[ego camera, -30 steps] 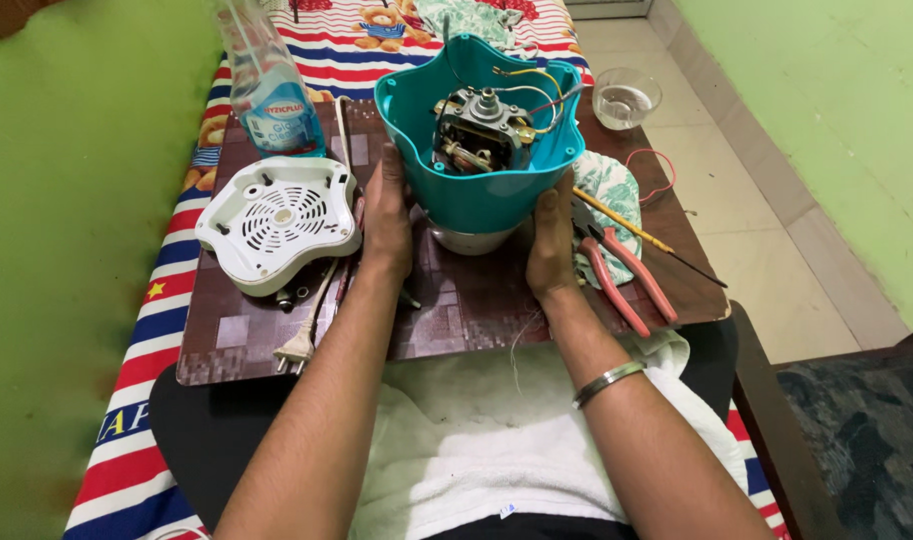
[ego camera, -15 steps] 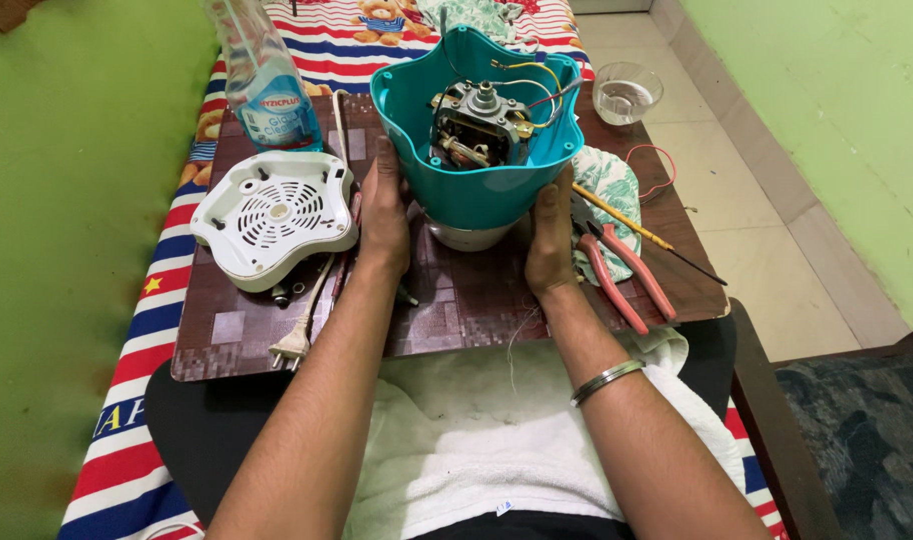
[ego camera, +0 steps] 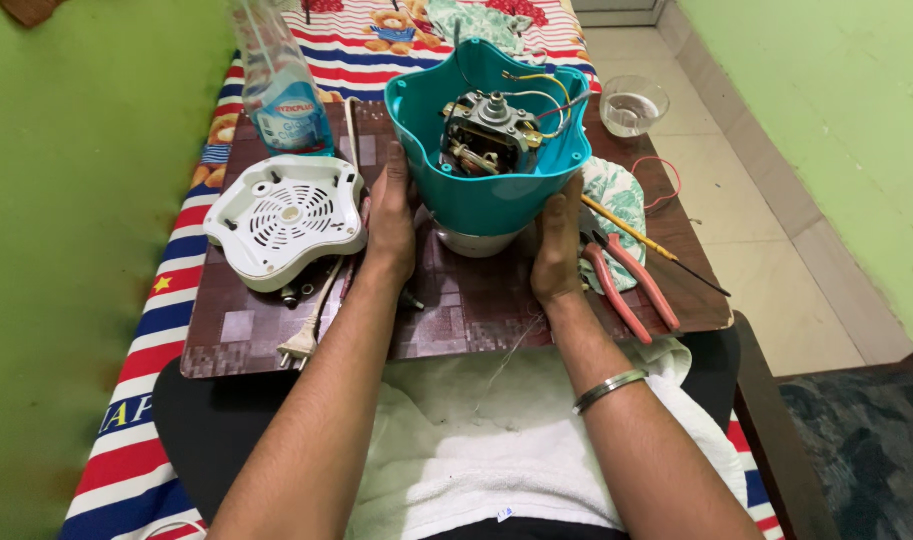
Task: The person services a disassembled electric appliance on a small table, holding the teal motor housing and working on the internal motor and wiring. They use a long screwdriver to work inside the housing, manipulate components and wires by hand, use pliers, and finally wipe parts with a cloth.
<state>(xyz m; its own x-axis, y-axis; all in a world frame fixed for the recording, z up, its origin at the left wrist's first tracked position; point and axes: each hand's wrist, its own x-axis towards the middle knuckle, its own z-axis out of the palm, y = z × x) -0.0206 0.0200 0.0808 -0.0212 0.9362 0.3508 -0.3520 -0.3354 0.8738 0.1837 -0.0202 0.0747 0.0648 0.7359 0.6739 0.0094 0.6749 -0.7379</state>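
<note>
Both hands, left [ego camera: 392,215] and right [ego camera: 557,245], clasp the teal plastic motor housing [ego camera: 487,180]; tilting it toward twelve o'clock could strain its loose wires [ego camera: 547,95].

Glossy teal plastic housing [ego camera: 477,195]; matt white plastic cover [ego camera: 287,215].

One package shows: a clear plastic spray bottle [ego camera: 277,85] standing upright at the far left corner of the brown counter [ego camera: 457,310], just behind the white vented cover. It holds pale blue liquid and its top runs out of view. A label [ego camera: 287,112] wraps its lower body, a blue band with a white strip across it (the print is too small to make out). A tiny white tag [ego camera: 504,514] sits at the hem of the white cloth near the bottom edge
</note>
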